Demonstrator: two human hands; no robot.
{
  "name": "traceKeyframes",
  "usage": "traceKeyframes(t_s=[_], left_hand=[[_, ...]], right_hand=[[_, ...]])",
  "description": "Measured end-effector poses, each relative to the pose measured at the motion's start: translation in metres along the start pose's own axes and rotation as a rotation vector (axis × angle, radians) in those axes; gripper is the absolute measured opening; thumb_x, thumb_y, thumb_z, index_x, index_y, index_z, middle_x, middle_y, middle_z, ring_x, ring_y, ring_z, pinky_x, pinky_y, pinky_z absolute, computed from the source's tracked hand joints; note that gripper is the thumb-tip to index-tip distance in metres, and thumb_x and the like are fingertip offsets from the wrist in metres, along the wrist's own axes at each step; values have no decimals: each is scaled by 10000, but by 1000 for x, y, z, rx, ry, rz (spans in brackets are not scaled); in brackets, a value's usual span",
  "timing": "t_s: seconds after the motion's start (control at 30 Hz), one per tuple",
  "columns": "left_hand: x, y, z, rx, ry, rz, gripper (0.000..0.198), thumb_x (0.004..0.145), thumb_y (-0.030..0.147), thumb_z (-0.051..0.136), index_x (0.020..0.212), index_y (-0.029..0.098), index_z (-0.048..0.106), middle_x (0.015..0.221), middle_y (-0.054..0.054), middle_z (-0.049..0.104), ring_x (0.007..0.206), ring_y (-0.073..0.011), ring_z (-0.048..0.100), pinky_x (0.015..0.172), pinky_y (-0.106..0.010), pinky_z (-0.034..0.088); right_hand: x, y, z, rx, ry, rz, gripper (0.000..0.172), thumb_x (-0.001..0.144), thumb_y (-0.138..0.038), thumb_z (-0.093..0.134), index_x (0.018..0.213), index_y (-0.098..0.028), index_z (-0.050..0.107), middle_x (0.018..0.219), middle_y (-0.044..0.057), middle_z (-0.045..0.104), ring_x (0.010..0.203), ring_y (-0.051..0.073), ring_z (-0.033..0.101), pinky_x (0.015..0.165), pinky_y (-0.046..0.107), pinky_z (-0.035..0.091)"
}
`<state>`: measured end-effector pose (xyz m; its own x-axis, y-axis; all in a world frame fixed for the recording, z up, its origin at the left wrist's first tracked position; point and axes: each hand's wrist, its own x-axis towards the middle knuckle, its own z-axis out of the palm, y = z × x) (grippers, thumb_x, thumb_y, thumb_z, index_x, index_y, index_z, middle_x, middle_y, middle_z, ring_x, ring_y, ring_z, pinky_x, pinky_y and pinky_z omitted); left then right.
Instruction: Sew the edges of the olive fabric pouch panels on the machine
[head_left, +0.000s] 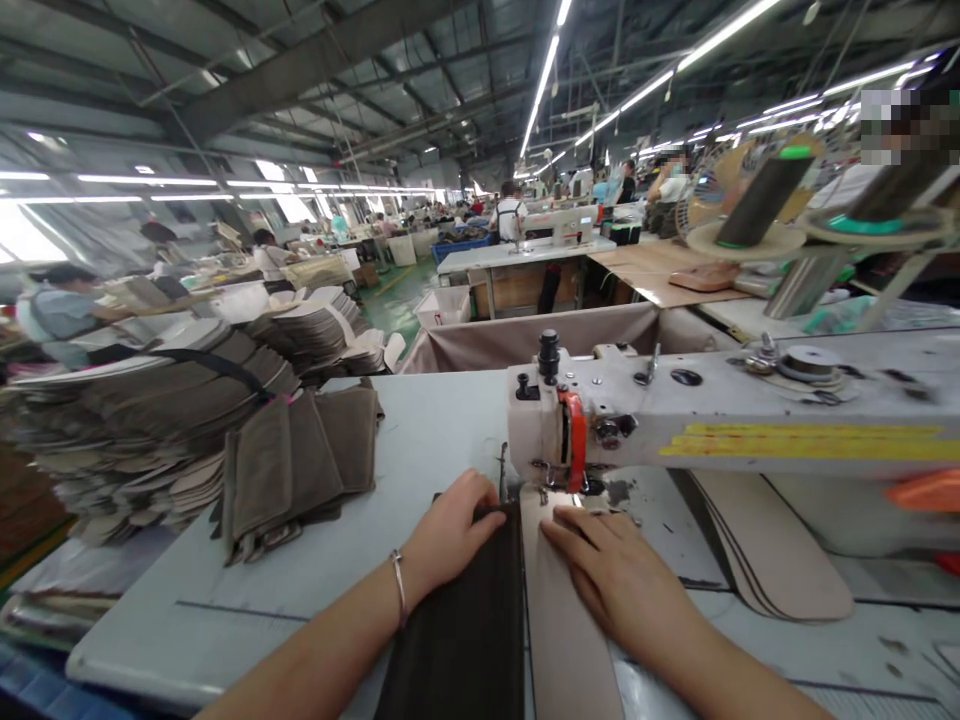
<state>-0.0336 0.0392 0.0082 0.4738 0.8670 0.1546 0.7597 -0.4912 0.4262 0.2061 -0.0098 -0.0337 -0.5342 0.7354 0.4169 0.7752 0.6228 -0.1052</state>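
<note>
My left hand [450,525] is curled at the far end of a dark fabric panel [469,630], its thumb on top and its fingers at the edge. Just right of that panel runs a long beige panel [559,630], its far end under the head of a sewing machine [540,410]. On the beige panel my right hand [619,565] lies flat, fingers stretched toward the needle area. An orange guard [574,440] stands upright on the machine head. The needle tip and what lies under my palms are hidden.
Folded brown fabric pieces [300,460] lie on the table at left, beside tall stacked bundles [135,400]. Rounded beige panels [780,560] lie under the machine arm. Thread cones [769,200] stand behind at right. A fabric-lined bin [525,340] is beyond the table. People work farther off.
</note>
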Motion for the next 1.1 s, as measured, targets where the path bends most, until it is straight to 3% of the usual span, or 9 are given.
traceKeyframes(t_s=[0.13, 0.23, 0.47, 0.7, 0.97, 1.1], left_hand=[[9, 18, 8, -168, -34, -19, 108, 852, 161, 559, 925, 198, 629, 954, -36, 614, 896, -180, 580, 820, -296, 468], [20, 29, 13, -180, -40, -107, 67, 790, 163, 608, 847, 181, 639, 860, -33, 640, 811, -191, 596, 712, -277, 460], [35, 33, 16, -155, -54, -134, 113, 808, 166, 540, 741, 162, 631, 737, -38, 658, 696, -188, 608, 597, -249, 408], [39, 31, 20, -133, -6, -129, 108, 805, 145, 533, 770, 156, 635, 804, -62, 677, 755, -204, 620, 661, -268, 449], [44, 30, 28, -84, 25, -129, 111, 837, 138, 528, 816, 151, 636, 857, -72, 663, 817, -211, 624, 743, -306, 492], [24, 35, 22, -48, 39, -85, 164, 867, 129, 528, 990, 160, 632, 1056, -90, 632, 1051, -243, 580, 942, -398, 465]], right_hand=[[1, -2, 1, 7, -12, 32, 461, 904, -152, 474, 1364, -129, 448, 1232, 138, 568, 1044, 246, 543, 889, 431, 453], [2, -3, 0, 16, -27, 36, 499, 895, -145, 476, 1390, -144, 419, 1278, 125, 541, 1055, 251, 530, 892, 433, 444], [3, -5, -3, 25, -31, 58, 485, 877, -127, 472, 1361, -149, 455, 1261, 121, 553, 1029, 259, 533, 886, 451, 437], [1, -3, 0, 6, -38, 48, 529, 887, -131, 466, 1411, -137, 394, 1329, 135, 508, 1177, 296, 469, 954, 480, 409], [3, -1, -1, 34, -74, 54, 505, 889, -148, 470, 1391, -155, 417, 1326, 126, 502, 1138, 278, 492, 938, 476, 421], [-2, -7, -10, 77, -102, 72, 441, 913, -174, 463, 1355, -173, 455, 1319, 112, 504, 1113, 256, 505, 933, 459, 441]])
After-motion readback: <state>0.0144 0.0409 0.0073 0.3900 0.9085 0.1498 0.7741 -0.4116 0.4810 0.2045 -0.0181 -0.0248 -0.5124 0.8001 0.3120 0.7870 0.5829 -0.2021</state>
